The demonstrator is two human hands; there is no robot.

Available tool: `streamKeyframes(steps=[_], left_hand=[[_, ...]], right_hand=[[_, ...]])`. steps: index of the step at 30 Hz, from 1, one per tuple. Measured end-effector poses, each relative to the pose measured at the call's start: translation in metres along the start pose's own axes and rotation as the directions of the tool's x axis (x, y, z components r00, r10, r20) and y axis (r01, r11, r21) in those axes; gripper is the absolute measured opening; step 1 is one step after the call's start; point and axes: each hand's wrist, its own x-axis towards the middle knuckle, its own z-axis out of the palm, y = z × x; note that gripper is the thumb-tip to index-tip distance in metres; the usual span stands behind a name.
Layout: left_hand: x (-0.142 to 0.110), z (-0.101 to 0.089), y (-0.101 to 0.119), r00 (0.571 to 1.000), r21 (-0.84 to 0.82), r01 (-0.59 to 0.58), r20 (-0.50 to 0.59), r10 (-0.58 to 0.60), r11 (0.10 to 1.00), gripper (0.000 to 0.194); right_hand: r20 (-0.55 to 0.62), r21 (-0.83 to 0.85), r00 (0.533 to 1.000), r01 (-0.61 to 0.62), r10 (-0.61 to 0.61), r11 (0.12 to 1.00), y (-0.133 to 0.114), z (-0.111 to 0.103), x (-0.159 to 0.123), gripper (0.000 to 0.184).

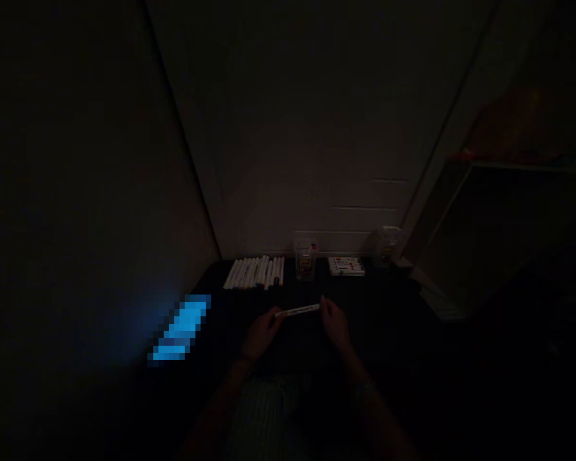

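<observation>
Striped clothing (264, 410) showed at the bottom of the frame, nearest the camera, with the person's bare forearms reaching up on either side of it. Just above, at lower centre, the left hand (262, 334) and right hand (335, 324) held a slim white tube (296, 311) level between them over a dark table (388, 307). The left hand was curled narrowly around one end, and the right hand closed on the other, its fingers (323, 302) pointing up, though the gloom hid their exact grip. Dark markings ran along the tube.

Farther back, a row of white markers (254, 272) lay side by side at the table's far edge. To their right stood a clear plastic jar (305, 261), then a flat printed package (346, 266), and a second clear jar (388, 246) near the upper right of the table. A pixelated blue patch (180, 328) glowed left of the hands, too blurred to identify. Behind everything, a pale wall (312, 141) met the table.
</observation>
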Motion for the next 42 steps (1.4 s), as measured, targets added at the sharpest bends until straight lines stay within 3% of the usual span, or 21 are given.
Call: streamKeyframes(steps=[5,10,18,26,34,42], left_hand=[[0.007,0.002,-0.005,0.998,-0.067,0.052,-0.026,-0.054,0.996,0.043],[0.009,0.007,-0.007,0.996,-0.023,0.072,-0.052,-0.073,0.997,0.045],[0.017,-0.004,-0.002,1.0,-0.264,-0.003,-0.028,-0.004,0.964,0.045],[0.02,0.007,-0.002,0.985,-0.061,0.144,-0.091,-0.149,0.988,0.043],[0.019,0.014,-0.008,0.982,0.174,0.142,-0.149,-0.117,0.974,0.037],[0.019,0.01,-0.004,0.985,0.004,0.109,-0.137,-0.108,0.994,0.04]], right_hand=[[0.029,-0.072,0.999,-0.024,0.027,0.997,-0.004,-0.002,0.0,0.057],[0.037,-0.066,0.998,-0.056,0.059,0.996,-0.002,-0.002,0.002,0.062],[0.132,-0.028,0.991,-0.001,0.005,1.0,-0.003,-0.007,0.008,0.052],[0.042,-0.057,0.999,-0.022,0.024,0.998,-0.003,-0.003,0.006,0.055],[0.043,-0.159,0.996,-0.074,0.082,0.984,-0.008,-0.004,0.006,0.056],[0.039,-0.153,0.996,-0.078,0.084,0.985,-0.008,-0.003,0.007,0.062]])
